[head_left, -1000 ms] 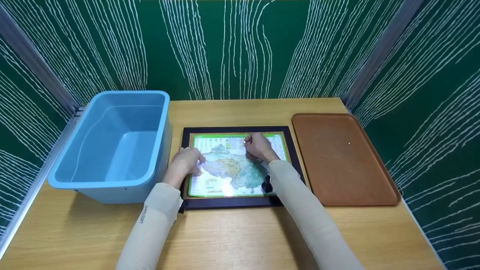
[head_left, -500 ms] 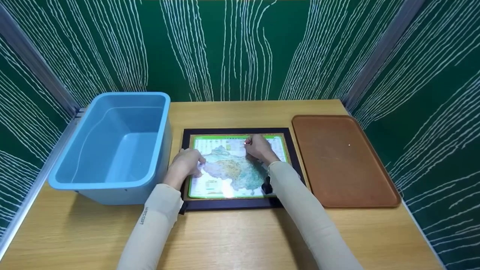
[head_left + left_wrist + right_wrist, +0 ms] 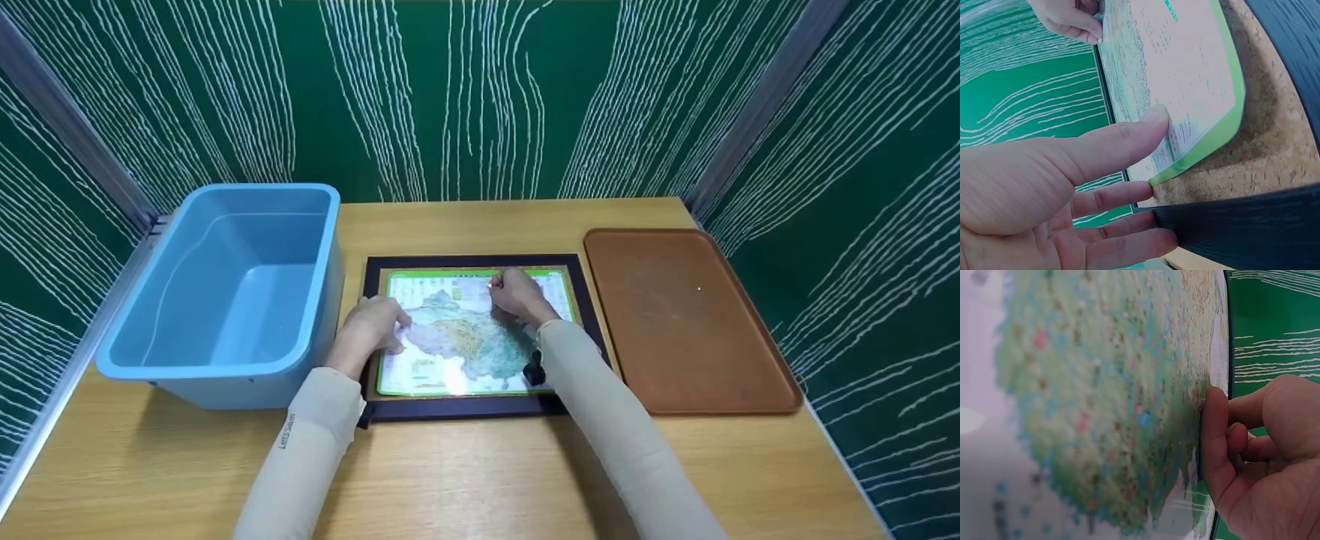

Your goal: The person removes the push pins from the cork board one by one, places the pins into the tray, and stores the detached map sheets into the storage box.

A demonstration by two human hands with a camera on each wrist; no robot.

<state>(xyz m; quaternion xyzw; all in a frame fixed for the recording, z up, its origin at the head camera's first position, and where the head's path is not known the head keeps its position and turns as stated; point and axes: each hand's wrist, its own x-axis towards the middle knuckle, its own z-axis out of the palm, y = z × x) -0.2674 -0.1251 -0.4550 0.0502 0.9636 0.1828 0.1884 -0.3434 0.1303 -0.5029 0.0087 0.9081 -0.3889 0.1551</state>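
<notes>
A laminated map (image 3: 457, 337) with a green border lies on a cork board (image 3: 1275, 112) in a dark frame (image 3: 465, 407). My left hand (image 3: 373, 325) rests at the map's left side. Its thumb (image 3: 1129, 138) presses on the sheet, while the other fingers extend toward the map's corner and the frame. There the map's green edge stands slightly off the cork. Near the map's top, right of centre, my right hand (image 3: 519, 294) has curled fingers and pinches a tiny white thing (image 3: 490, 285), perhaps a pin, against the map; its shape is mostly hidden by the fingers.
A deep blue tub (image 3: 217, 369) stands left of the board, close to my left forearm. To the right lies a brown tray (image 3: 682, 337) bearing a tiny bright speck (image 3: 699, 289). Green walls with white lines close off the table (image 3: 465, 480) behind and at the sides.
</notes>
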